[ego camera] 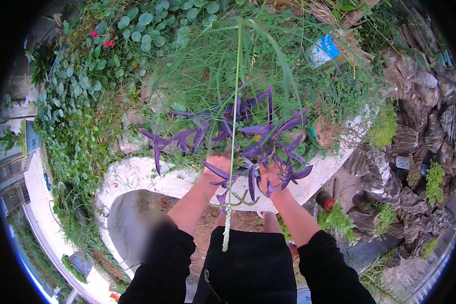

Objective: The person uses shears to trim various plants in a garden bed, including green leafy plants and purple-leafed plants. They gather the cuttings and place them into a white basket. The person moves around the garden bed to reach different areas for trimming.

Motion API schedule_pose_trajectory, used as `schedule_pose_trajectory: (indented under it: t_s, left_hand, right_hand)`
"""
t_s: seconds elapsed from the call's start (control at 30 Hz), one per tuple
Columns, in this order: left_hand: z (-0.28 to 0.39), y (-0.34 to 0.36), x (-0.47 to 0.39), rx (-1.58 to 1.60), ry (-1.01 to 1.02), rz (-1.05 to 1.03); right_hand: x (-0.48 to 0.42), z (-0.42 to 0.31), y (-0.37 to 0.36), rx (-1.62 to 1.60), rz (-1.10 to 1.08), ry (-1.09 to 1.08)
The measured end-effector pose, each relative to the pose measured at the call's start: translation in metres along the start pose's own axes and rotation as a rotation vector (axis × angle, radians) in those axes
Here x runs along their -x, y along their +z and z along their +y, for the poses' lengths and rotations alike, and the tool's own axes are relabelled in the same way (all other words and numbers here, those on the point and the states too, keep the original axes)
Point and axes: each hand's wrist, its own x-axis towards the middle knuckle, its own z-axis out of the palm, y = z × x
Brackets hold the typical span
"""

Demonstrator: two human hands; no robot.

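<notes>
Purple-leaved trailing plants (258, 131) spread over the white edge of a planting bed, below tall grass. My left hand (219, 164) reaches to the bed's edge, its fingers partly hidden by leaves and stems. My right hand (270, 175) is among the purple leaves, beside what looks like a dark loop of a tool handle; the rest of it is hidden by foliage. A long green stem (235, 106) with a pale seed spike (226, 231) hangs in front of the view, between my forearms.
The curved white bed rim (125, 171) runs before me. Rough layered rocks (414, 140) rise on the right, with small ferns. A white and blue container (325, 49) lies at the upper right. Round-leaved plants (76, 87) cover the left side, near stones (133, 142).
</notes>
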Motion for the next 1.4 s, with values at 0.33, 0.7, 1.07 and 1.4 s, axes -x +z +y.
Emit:
schedule_pose_trajectory:
  t_s: [0.33,0.7,1.07,1.4]
  left_hand:
    - [-0.006,-0.002,0.001,0.025,0.007,-0.135]
    - [-0.01,-0.008,0.011,0.043,-0.045,-0.23]
    - [-0.016,-0.004,0.011,0.019,0.07,-0.078]
    - [-0.011,-0.013,-0.004,0.04,0.096,-0.234]
  right_hand:
    - [0.0,0.008,-0.01,-0.053,-0.427,0.044]
    - [0.032,0.026,-0.032,-0.103,-0.232,0.02]
    - [-0.003,0.001,-0.018,-0.036,-0.035,-0.038]
    - [-0.017,-0.018,0.078,-1.077,0.207,0.405]
